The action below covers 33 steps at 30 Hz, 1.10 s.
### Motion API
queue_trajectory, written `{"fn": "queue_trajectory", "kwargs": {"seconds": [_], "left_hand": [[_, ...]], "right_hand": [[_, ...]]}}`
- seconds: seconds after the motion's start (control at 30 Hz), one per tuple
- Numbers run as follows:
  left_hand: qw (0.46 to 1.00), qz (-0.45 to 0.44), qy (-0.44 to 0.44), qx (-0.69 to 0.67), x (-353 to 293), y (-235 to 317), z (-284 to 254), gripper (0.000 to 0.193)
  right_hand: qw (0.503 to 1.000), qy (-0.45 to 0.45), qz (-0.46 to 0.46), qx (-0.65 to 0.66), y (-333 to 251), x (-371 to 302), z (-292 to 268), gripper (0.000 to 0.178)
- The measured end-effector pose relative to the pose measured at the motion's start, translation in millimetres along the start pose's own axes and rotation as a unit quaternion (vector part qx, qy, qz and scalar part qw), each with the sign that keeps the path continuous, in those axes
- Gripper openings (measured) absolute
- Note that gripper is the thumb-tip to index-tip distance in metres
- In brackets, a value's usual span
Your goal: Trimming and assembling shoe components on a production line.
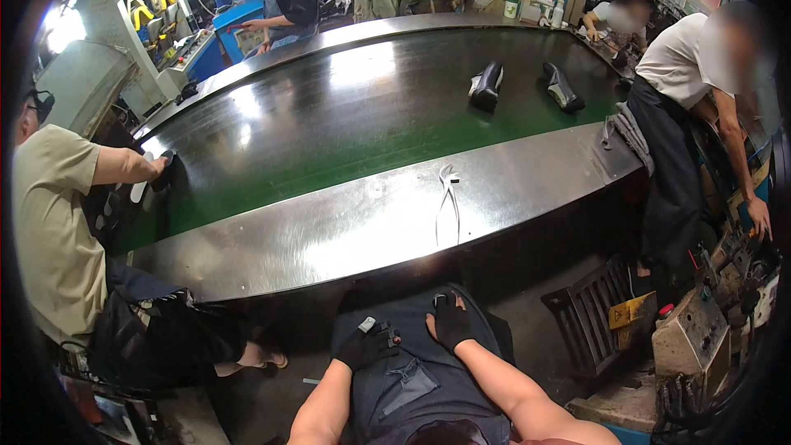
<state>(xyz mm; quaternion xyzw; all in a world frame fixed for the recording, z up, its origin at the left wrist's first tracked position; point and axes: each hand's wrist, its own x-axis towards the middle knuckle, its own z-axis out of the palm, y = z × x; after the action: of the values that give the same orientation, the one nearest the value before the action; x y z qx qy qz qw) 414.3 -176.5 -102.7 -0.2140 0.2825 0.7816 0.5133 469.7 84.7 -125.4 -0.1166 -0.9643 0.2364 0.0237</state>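
Note:
Both my hands, in black fingerless gloves, rest on the dark cloth (474, 371) over my lap. My left hand (368, 346) lies at its left side with the fingers loosely apart and nothing in them. A small pale piece (367, 325) shows on the back of that glove. My right hand (451, 323) lies on the cloth too, fingers stretched out, holding nothing. Beyond my hands, lasting pincers (448, 189) lie on the metal ledge (346, 227), handles toward me. Two dark shoes (486, 87) (563, 88) lie farther off on the belt.
A dark green conveyor belt (280, 136) crosses ahead. At the left, a person (62, 222) holds a dark shoe part over it. On the right, another person (676, 74) leans toward a machine (690, 334). A grey cloth (630, 138) hangs over the ledge's right end.

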Motion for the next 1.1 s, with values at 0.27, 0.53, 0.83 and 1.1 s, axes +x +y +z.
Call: {"fn": "queue_trajectory", "kwargs": {"seconds": [0.27,0.53,0.83,1.1], "left_hand": [[1.000,-0.003,-0.011,0.010,3,1,-4,0.061],[0.998,-0.058,-0.007,0.001,5,14,14,0.059],[0.989,-0.141,0.020,-0.035,60,20,-13,0.052],[0.987,-0.153,0.033,0.023,132,-4,-25,0.047]], "right_hand": [[0.995,-0.048,0.027,-0.080,-9,14,6,0.080],[0.947,-0.284,0.065,-0.135,-8,75,7,0.068],[0.948,-0.317,-0.005,-0.031,-1,125,38,0.066],[0.924,-0.353,-0.143,-0.034,-12,128,51,0.054]]}}
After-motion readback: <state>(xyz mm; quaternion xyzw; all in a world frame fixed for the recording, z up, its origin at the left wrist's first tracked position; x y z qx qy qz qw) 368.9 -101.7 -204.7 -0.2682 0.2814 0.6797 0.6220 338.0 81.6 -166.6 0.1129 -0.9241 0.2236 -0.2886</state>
